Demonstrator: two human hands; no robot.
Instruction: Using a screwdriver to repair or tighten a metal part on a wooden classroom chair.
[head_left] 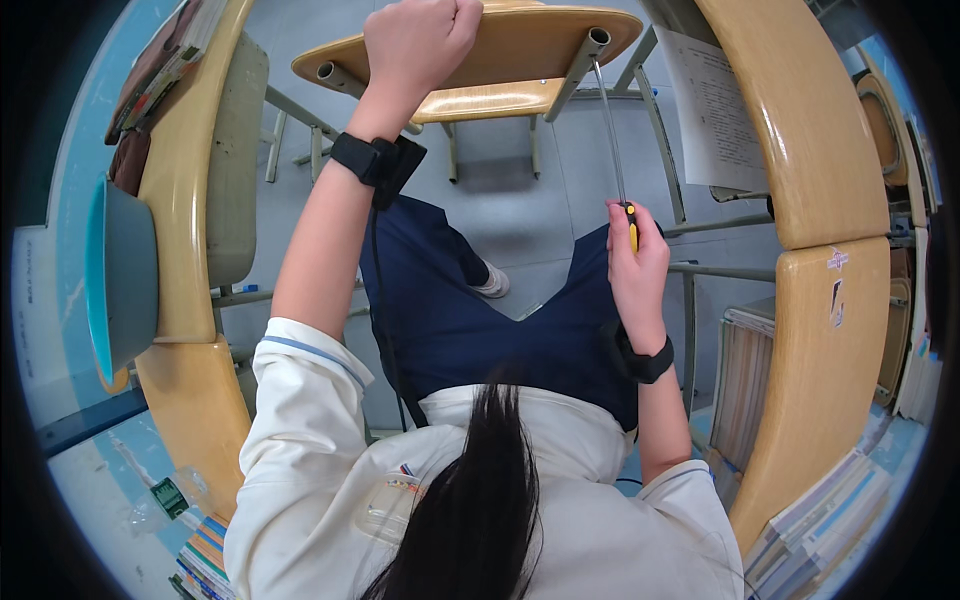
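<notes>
In front of me is a tilted wooden chair (pixel 520 42), its curved board on metal tubes with open ends. My left hand (pixel 420 42) is closed at the board's upper edge, its fingertips partly hidden. My right hand (pixel 637 262) grips a screwdriver (pixel 612 135) by its yellow and black handle. The long metal shaft points up and away, and its tip is at the open end of the right tube (pixel 598 40). Whether the tip sits inside the tube or against its rim, I cannot tell. Black bands are on both my wrists.
Wooden desks stand on the left (pixel 180 240) and right (pixel 832 330). A printed sheet (pixel 712 110) hangs by the right desk, with stacked books (pixel 742 375) below. A teal basin (pixel 125 280) is at the left. Another chair (pixel 490 100) stands beyond.
</notes>
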